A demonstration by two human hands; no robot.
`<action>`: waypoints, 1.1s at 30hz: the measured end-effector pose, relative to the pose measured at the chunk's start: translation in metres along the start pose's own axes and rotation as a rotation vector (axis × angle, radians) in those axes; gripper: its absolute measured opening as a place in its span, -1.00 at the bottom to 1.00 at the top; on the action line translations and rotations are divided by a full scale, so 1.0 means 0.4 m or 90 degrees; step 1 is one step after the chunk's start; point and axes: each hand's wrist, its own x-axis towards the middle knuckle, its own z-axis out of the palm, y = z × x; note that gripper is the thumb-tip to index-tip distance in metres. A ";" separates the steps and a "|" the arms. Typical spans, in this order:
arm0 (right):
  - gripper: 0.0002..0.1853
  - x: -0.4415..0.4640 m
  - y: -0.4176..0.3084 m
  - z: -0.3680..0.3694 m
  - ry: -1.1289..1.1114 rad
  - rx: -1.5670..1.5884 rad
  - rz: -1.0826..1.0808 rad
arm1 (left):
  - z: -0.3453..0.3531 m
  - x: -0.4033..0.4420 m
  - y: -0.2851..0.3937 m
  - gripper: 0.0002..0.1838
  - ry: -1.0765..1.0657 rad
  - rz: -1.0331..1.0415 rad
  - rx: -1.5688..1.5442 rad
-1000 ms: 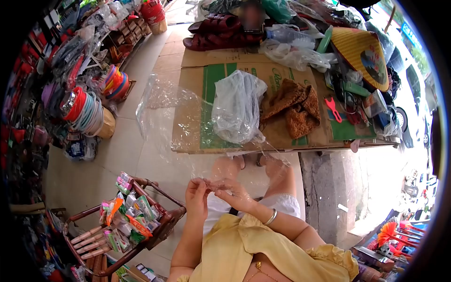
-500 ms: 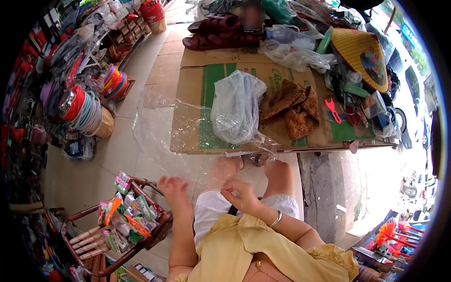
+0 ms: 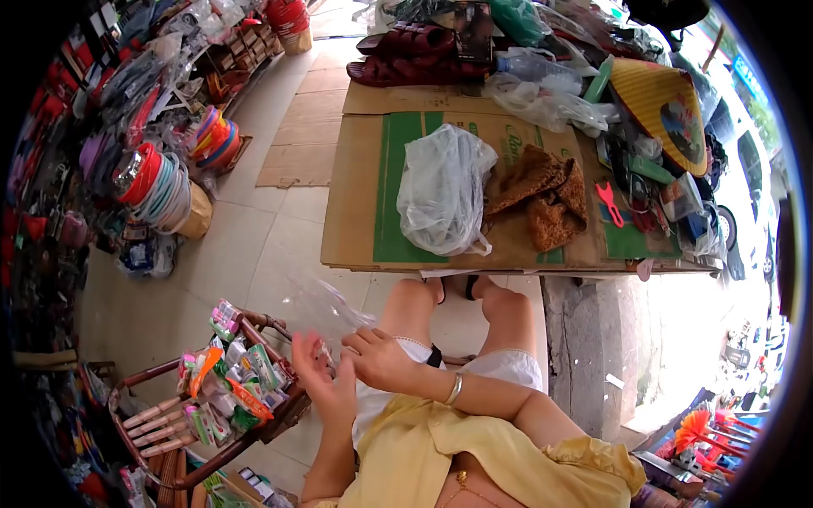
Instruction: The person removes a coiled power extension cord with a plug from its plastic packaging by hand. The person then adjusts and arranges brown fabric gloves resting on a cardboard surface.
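A clear plastic sheet or bag (image 3: 326,305), thin and crumpled, trails up from between my hands, above my lap. My right hand (image 3: 377,360) comes across from the right with a bangle on its wrist, fingers pinched on the plastic. Close beside it, my left hand (image 3: 322,377) has its fingers curled around a bunched part of the same plastic. Past my knees, a filled white translucent plastic bag (image 3: 442,190) lies on the cardboard-covered table (image 3: 356,195). To its right is a folded brown fuzzy cloth (image 3: 546,199).
A wooden-framed chair (image 3: 190,487) heaped with small packets (image 3: 237,381) stands at my left. On the table are a red peeler-like tool (image 3: 608,205), a yellow woven hat (image 3: 665,110), dark red sandals (image 3: 406,55) and a plastic bottle (image 3: 542,72). Goods line the left side.
The clear plastic, spread wide over the table's near left corner before, is now gathered small between my hands. My left hand has closed from spread fingers; my right hand has moved left to meet it.
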 end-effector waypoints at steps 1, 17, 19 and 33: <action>-0.77 -0.013 0.002 0.018 -0.037 -0.030 -0.002 | -0.011 0.002 -0.042 -0.28 0.035 -0.088 -0.059; -0.24 0.075 0.140 -0.436 0.344 -0.093 0.386 | -0.116 0.111 -0.206 -0.90 0.212 -0.204 -0.229; -0.18 0.109 0.146 -0.440 0.266 -0.127 0.445 | -0.126 0.117 -0.229 -0.91 0.210 -0.199 -0.226; -0.32 0.174 0.161 -0.397 0.270 -0.126 0.439 | -0.185 0.158 -0.209 -0.91 0.208 -0.156 -0.194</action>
